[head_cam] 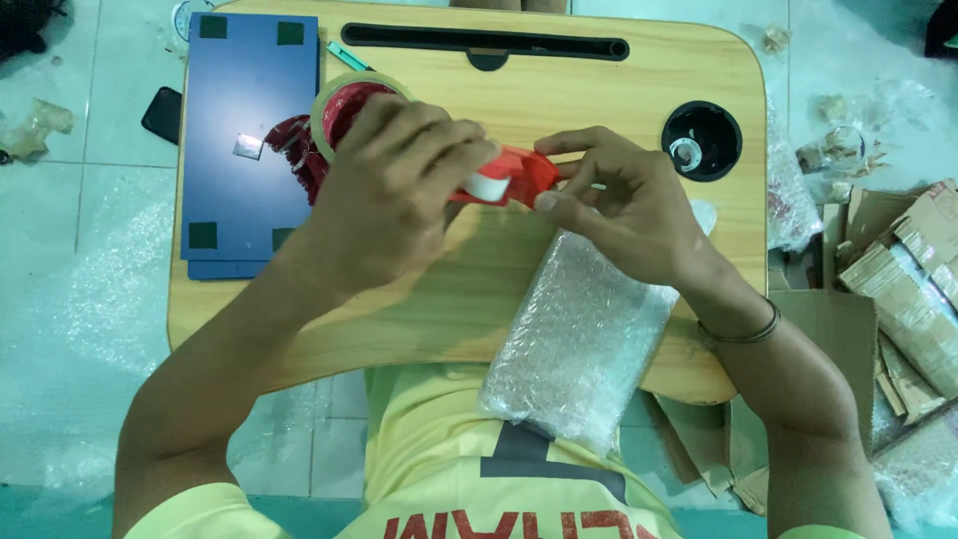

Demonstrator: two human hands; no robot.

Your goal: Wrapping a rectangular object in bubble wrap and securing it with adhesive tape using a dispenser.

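Note:
My left hand [384,195] grips a red tape dispenser [514,175] with a roll of clear tape [339,105] at its back. My right hand [619,205] pinches the front end of the dispenser with thumb and fingers, at the tape's free end. Just below my right hand lies a parcel wrapped in bubble wrap [579,339], slanting from the middle of the wooden lap table [449,299] over its near edge onto my lap.
A dark blue flat board [249,140] with green corner pads lies at the table's left. A round black cup recess [702,140] sits at the right, a long slot [484,42] at the back. Cardboard packages [898,289] and bubble wrap cover the floor.

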